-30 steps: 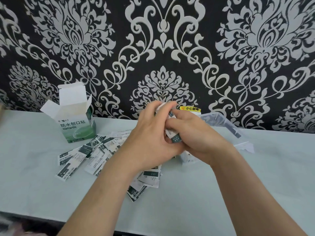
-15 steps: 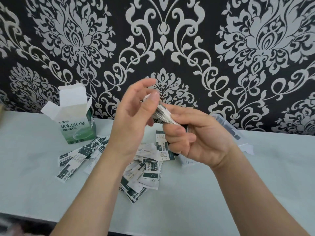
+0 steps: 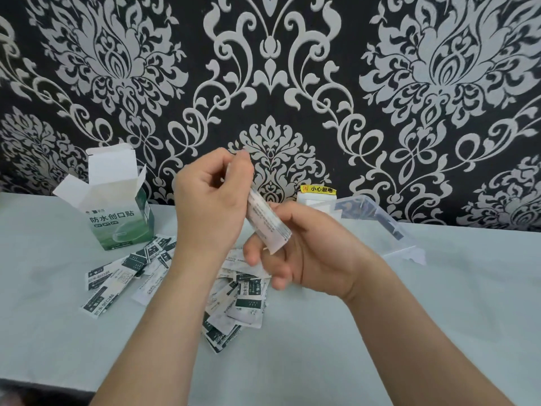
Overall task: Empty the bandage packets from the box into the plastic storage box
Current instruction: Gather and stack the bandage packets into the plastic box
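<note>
At far left on the desk [image 3: 439, 303] stands the opened box [image 3: 117, 212], with loose packets [image 3: 128, 268] strewn near it. The left hand [image 3: 210, 206] keeps a narrow grip on the top of a stack of packets [image 3: 268, 224], and the right hand [image 3: 310, 259] grips its lower end. The stack slants down and right toward the plastic storage box [image 3: 377, 218], which lies just beyond the nearer right hand.
</note>
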`<state>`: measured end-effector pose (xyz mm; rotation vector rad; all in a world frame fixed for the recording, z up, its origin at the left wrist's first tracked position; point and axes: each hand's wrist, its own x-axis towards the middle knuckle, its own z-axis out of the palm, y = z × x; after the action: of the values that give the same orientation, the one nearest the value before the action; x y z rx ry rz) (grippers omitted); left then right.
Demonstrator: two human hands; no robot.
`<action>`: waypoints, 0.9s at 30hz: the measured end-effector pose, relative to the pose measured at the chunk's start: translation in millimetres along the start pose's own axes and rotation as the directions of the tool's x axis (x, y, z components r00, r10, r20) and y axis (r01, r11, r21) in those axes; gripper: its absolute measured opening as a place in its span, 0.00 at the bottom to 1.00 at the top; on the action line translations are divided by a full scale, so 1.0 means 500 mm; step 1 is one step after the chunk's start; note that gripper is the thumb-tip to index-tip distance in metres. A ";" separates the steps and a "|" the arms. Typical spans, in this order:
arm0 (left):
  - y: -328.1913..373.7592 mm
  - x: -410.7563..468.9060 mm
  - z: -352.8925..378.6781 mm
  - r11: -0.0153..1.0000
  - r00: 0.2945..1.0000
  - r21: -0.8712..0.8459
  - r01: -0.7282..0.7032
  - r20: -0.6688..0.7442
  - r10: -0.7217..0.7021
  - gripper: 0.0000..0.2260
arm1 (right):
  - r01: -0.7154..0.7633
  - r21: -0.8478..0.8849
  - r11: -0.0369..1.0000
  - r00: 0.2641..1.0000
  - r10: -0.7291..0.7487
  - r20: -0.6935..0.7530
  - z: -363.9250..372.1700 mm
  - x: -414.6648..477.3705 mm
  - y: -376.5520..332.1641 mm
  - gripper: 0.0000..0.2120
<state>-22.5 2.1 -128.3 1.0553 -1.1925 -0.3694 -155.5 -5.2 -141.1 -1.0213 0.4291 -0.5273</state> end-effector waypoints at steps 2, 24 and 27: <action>0.004 0.004 -0.002 0.994 0.999 0.105 -0.005 0.039 0.001 0.20 | 0.045 -0.148 0.988 0.999 -0.049 -0.024 -0.008 -0.008 -0.009 0.14; 0.006 -0.044 0.066 0.918 0.754 0.369 -0.146 0.642 -0.138 0.49 | 0.065 -0.257 0.964 0.943 -0.144 -0.301 -0.093 -0.080 -0.050 0.08; 0.002 -0.047 0.079 0.903 0.798 0.398 -0.161 0.591 -0.118 0.49 | 0.051 -0.276 0.960 0.940 -0.140 -0.312 -0.113 -0.089 -0.054 0.09</action>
<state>-66.6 1.2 -141.1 1.3556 -1.9323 -0.4555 -228.8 -28.4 -139.1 -1.2194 0.7654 -0.7482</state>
